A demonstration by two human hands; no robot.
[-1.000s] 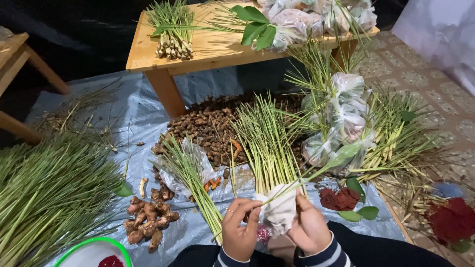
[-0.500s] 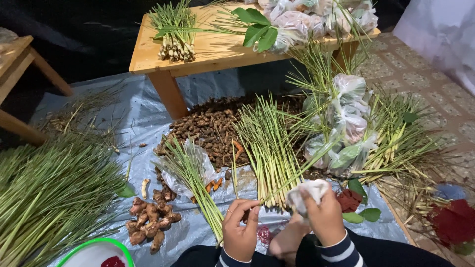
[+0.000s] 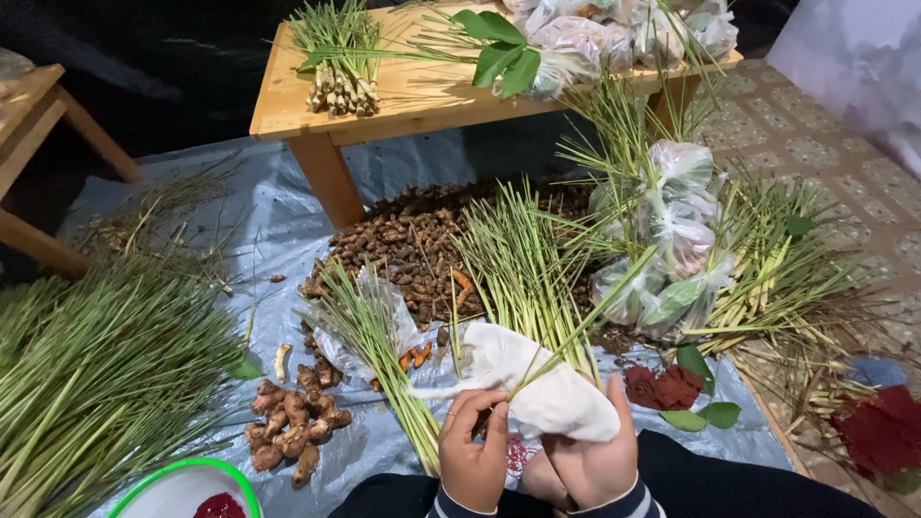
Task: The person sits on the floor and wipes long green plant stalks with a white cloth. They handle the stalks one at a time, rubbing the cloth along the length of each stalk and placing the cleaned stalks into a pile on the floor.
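Grey plastic sheeting (image 3: 240, 221) covers the floor, and nearly everything lies on it. Nearest, at the sheet's near edge, the left hand (image 3: 472, 459) and right hand (image 3: 587, 460) meet over the person's lap. The right grip is wrapped around a white plastic bag (image 3: 537, 384), thumb lying up along its side; the left grip pinches the bag's near corner, fingers curled. Lemongrass stalks (image 3: 523, 264) run out of the bag's mouth and fan away from the person. Half a second ago the bag was bunched high in the right hand, apart from the left; now it lies stretched out sideways between both.

Just left of the hands lies a second lemongrass bundle (image 3: 369, 336) in clear wrap, then a heap of ginger roots (image 3: 293, 422), and a green-rimmed bowl (image 3: 182, 480) at the near left corner. Red flowers (image 3: 662, 387) with green leaves sit just right of the hands. A big sheaf of green stalks (image 3: 96, 374) fills the left edge. Farther off, a pile of small brown roots (image 3: 413, 240) spreads, with tied clear bags (image 3: 672, 240) to its right. Beyond stands a wooden table (image 3: 403, 96) carrying trimmed stalks (image 3: 336, 58) and more bags.
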